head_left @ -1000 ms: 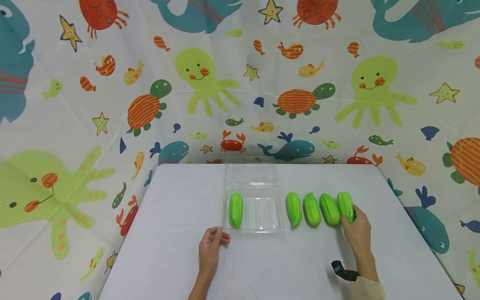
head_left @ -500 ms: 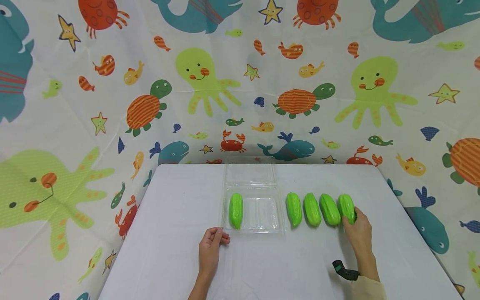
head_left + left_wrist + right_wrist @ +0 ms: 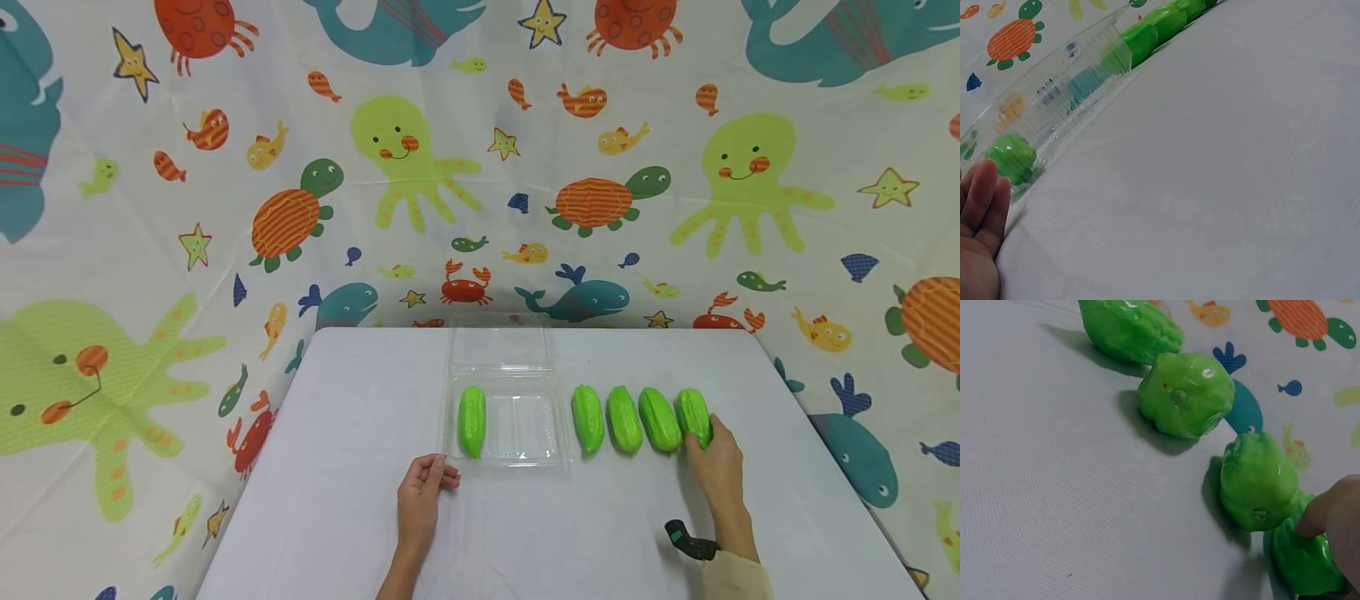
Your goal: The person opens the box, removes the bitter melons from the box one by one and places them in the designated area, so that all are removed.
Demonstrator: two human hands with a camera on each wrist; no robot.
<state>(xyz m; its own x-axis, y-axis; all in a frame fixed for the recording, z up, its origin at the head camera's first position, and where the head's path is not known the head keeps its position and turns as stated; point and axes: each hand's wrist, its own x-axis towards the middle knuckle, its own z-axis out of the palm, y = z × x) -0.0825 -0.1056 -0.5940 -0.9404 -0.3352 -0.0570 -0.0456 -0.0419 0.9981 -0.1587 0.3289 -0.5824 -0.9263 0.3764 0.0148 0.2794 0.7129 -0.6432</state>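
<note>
Several green toy gourds lie in a row on the white table (image 3: pixel 360 500). My right hand (image 3: pixel 708 450) grips the rightmost gourd (image 3: pixel 693 415), thumb on its left side and fingers on its right. In the right wrist view a finger (image 3: pixel 1335 512) lies on that gourd (image 3: pixel 1304 562), beside its neighbour (image 3: pixel 1257 481). A clear plastic clamshell container (image 3: pixel 525 454) stands open at the table's middle. One more gourd (image 3: pixel 472 421) lies in its left side. My left hand (image 3: pixel 431 471) rests on the table at the container's front left corner, holding nothing. Its fingers (image 3: pixel 982 206) lie straight by the container wall (image 3: pixel 1079 81).
The container's lid (image 3: pixel 498 346) lies flat behind it toward the far edge. A sea-creature patterned cloth (image 3: pixel 150 250) hangs behind and around the table. Bare table surface stretches along the front and left.
The right hand and the rightmost gourd have shifted very slightly on the table. The left hand has stayed still.
</note>
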